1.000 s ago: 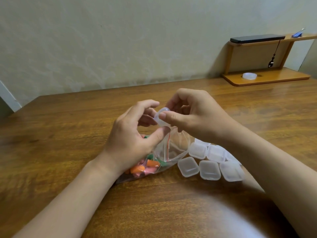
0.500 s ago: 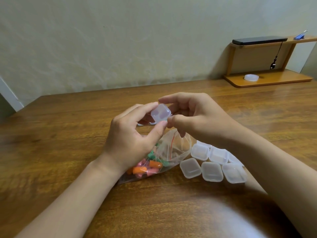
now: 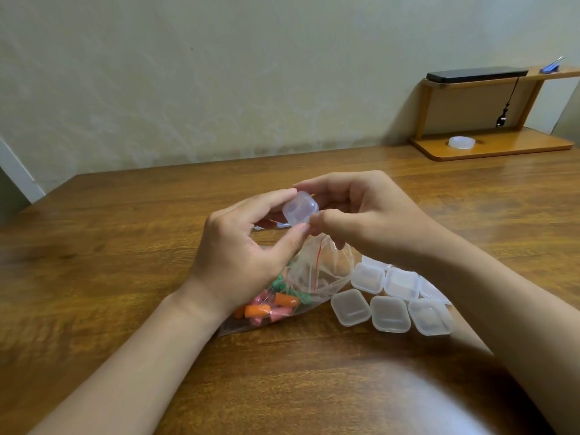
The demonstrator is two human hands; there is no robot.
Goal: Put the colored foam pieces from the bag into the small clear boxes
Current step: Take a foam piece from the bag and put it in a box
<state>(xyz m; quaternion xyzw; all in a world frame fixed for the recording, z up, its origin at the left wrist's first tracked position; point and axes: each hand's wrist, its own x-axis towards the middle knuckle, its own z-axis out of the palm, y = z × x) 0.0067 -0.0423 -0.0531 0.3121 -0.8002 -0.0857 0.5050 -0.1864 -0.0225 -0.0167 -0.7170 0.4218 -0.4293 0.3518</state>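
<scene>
Compared with a second ago, the small clear box [image 3: 300, 211] has turned. Then it showed only a sliver between the fingers, and now its rounded square face looks toward the camera, as it did half a second ago. It sits just above the middle of the frame, lifted off the table [image 3: 125, 246]. The left hand [image 3: 244, 255] has its grip clamped on the box, forefinger at the upper left corner and thumb at the lower edge. The right hand [image 3: 361, 221] pinches the opposite side between forefinger and thumb. A thin pale edge shows under the left fingers, and it is unclear whether that is the lid. The bag [image 3: 326, 277] has not moved. It lies on the table below the hands, its open mouth with a red strip rising toward the right hand, though whether it touches that hand is hard to tell. The foam pieces [image 3: 270, 306], orange, pink and green, are heaped in the bag's lower left end, partly behind the left wrist. Just right of the bag, the other clear boxes [image 3: 390, 313] stand in two close rows, touching each other, the back row partly hidden by the right forearm. At the upper right a wooden shelf [image 3: 502, 149] stands on the table with a white round thing [image 3: 460, 142] on its base and a dark flat device [image 3: 477, 75] on top.
</scene>
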